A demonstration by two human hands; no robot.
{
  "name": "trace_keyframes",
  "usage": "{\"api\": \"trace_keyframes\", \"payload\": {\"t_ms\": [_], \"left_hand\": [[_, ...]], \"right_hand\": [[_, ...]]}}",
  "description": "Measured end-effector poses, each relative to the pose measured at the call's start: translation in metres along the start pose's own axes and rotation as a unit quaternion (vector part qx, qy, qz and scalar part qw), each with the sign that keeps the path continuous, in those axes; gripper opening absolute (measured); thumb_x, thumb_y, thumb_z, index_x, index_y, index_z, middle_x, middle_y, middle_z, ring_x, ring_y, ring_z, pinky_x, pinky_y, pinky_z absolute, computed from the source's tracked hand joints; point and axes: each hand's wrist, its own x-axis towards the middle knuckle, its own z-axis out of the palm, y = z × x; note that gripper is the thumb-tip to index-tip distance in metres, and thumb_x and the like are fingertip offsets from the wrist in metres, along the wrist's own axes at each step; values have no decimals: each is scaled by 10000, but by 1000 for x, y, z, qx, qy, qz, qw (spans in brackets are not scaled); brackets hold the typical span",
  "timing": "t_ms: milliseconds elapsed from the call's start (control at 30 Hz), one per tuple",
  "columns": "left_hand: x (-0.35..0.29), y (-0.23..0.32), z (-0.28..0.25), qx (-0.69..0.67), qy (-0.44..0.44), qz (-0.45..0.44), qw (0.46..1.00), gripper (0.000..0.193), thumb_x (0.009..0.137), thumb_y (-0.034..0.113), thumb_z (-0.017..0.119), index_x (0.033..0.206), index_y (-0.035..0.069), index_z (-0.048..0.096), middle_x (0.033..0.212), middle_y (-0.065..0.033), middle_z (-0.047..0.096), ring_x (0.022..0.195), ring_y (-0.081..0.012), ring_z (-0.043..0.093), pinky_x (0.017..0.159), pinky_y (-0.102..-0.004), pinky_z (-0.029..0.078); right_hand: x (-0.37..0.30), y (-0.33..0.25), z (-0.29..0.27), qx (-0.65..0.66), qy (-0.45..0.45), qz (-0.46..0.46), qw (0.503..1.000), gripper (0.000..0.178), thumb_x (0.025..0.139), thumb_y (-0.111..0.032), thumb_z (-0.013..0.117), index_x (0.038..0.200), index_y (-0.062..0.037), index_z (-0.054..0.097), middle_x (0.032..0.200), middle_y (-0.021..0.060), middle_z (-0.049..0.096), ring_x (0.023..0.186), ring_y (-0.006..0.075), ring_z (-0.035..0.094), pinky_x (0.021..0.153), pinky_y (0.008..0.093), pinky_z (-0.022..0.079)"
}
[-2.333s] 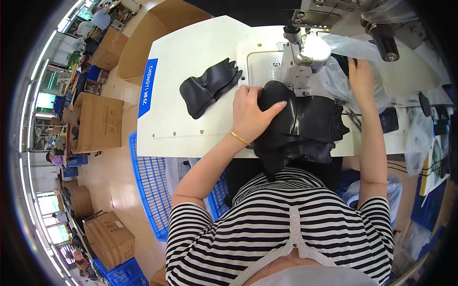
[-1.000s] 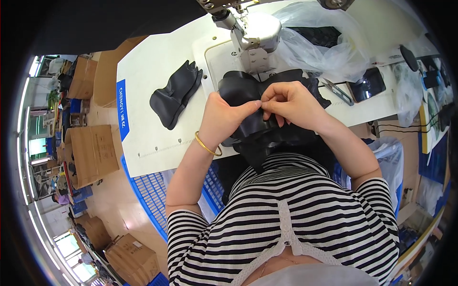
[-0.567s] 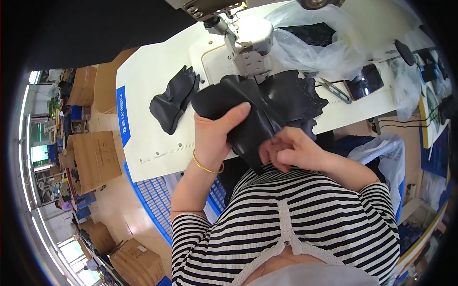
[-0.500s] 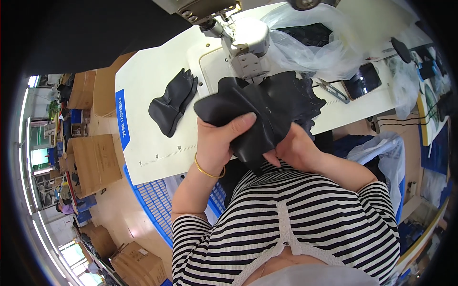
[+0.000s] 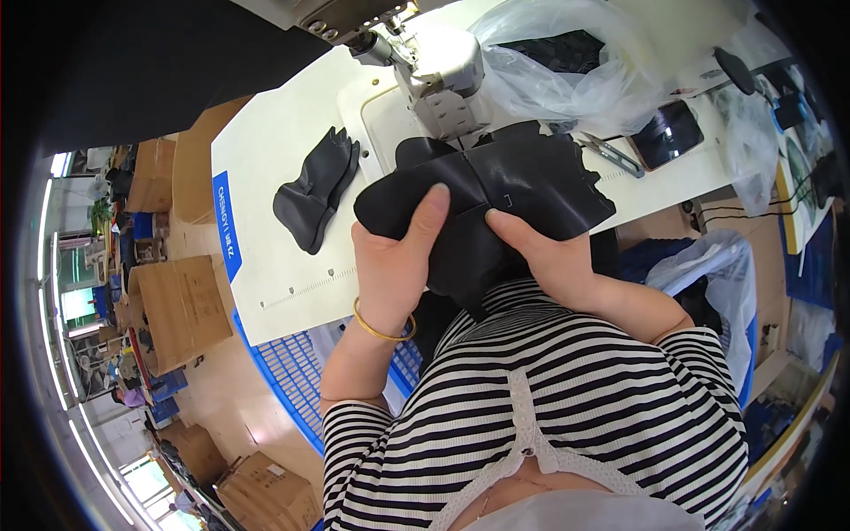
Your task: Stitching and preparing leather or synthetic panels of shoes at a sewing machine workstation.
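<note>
Both hands grip a stitched black leather piece [image 5: 540,181] with a seam running through its middle and a jagged right edge. My left hand [image 5: 400,257] holds its left side, thumb on top and fingers hidden beneath. My right hand [image 5: 553,261] pinches the near edge beside the seam, its thumb on top. Part of the leather hangs down toward my striped shirt. Just beyond it stands the sewing machine [image 5: 443,88], its lit needle area above the leather. Another folded pair of black leather pieces [image 5: 317,190] lies on the table to the left.
On the white table [image 5: 274,265], thread snips [image 5: 613,156] and a phone [image 5: 666,134] lie to the right. A clear plastic bag [image 5: 567,84] with black pieces sits behind them. Below the table are a blue basket [image 5: 283,372] and, at far left, cardboard boxes [image 5: 181,310].
My right hand has come up from under the leather, and its thumb now presses on top near the seam. The right part of the leather is spread flatter. The view has shifted slightly.
</note>
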Motion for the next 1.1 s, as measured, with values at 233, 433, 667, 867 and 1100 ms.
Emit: {"api": "trace_keyframes", "payload": {"t_ms": [233, 433, 667, 867, 1100], "left_hand": [[3, 2, -2, -9, -70, -31, 997, 257, 749, -12, 734, 995, -31, 660, 915, -74, 687, 789, -126, 647, 726, -256, 537], [7, 0, -3, -20, -79, -42, 996, 282, 723, -38, 739, 993, -35, 658, 910, -86, 688, 783, -137, 652, 731, -262, 541], [7, -1, -2, -43, -67, -57, 995, 271, 730, -31, 736, 989, -31, 656, 910, -86, 686, 789, -141, 652, 730, -265, 542], [4, -3, 0, -132, -18, -95, 987, 280, 739, -24, 734, 1007, -30, 652, 926, -84, 683, 797, -142, 652, 728, -265, 541], [6, -7, -2, -30, -68, -37, 997, 290, 721, -24, 750, 996, -27, 656, 914, -78, 684, 799, -133, 648, 734, -262, 538]], "right_hand": [[-1, 4, -2, 7, -1, -5, 1000, 229, 852, -17, 652, 1074, 7, 597, 991, 38, 624, 863, 101, 594, 760, 240, 504], [1, 5, 0, 5, 9, 0, 1000, 226, 857, -29, 650, 1073, 4, 595, 990, 37, 622, 861, 98, 592, 753, 235, 502], [2, 4, 1, 5, 8, 22, 1000, 205, 859, -19, 642, 1060, -2, 605, 971, 28, 629, 855, 91, 590, 753, 232, 498], [0, 3, -1, -15, 13, 37, 999, 216, 854, -6, 643, 1068, -2, 615, 984, 30, 634, 866, 97, 590, 770, 234, 491], [1, 4, -2, -6, 8, 18, 1000, 214, 858, -9, 640, 1070, -4, 613, 988, 30, 631, 872, 97, 587, 772, 236, 491]]}}
